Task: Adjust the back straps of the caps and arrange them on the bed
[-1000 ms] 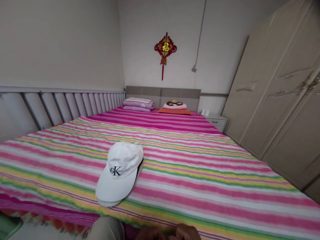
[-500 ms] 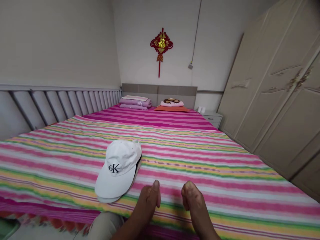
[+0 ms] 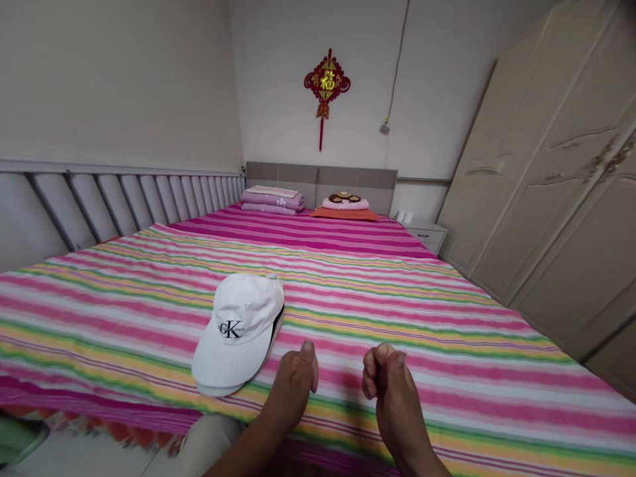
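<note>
A white cap (image 3: 243, 331) with black letters lies on the striped bed cover (image 3: 472, 371), its brim toward me. Just right of the cap is my left hand (image 3: 297, 381), thumb up and fingers curled; whether anything is in it is hidden. Farther right, my right hand (image 3: 392, 384) hovers above the cover with bent fingers and a raised thumb, and I see nothing between them. A gap separates the two hands, and neither touches the cap.
Folded purple bedding (image 3: 272, 201) and a pink and orange stack (image 3: 345, 207) lie by the headboard (image 3: 348, 182). A white nightstand (image 3: 426, 233) and a wardrobe (image 3: 541, 185) stand right, a railing (image 3: 149, 199) left. My knee (image 3: 211, 444) is at the bed's edge.
My right hand has turned and its thumb has lifted away from the curled fingers. Both hands sit slightly higher in view. The cap lies as before; the view has shifted a little.
</note>
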{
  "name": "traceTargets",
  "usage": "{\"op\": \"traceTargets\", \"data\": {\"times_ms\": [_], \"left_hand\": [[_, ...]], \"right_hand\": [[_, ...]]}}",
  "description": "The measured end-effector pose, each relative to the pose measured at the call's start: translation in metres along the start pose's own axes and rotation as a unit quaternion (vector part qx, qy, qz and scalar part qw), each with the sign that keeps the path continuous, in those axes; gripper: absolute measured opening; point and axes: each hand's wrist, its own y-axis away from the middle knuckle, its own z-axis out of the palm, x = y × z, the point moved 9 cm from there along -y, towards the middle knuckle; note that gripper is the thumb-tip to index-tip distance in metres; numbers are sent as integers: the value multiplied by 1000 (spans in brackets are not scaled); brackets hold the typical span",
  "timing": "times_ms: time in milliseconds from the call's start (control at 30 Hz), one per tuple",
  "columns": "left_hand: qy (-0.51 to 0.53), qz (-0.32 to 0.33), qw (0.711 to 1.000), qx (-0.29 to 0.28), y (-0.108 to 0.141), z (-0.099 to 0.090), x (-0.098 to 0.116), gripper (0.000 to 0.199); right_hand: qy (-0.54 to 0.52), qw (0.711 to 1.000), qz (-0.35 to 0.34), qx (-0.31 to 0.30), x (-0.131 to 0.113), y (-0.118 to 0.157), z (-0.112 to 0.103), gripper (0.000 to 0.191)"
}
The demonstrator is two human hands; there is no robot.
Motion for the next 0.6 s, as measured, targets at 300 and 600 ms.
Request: {"op": "traceTargets", "data": {"times_ms": [300, 600], "left_hand": [[13, 21, 1000, 3, -5, -5, 2, 63], [17, 24, 1000, 3, -5, -7, 0, 65]], "right_hand": [[19, 1000, -13, 18, -3, -4, -10, 45], [23, 1000, -2, 7, 5, -3, -8, 46]]}}
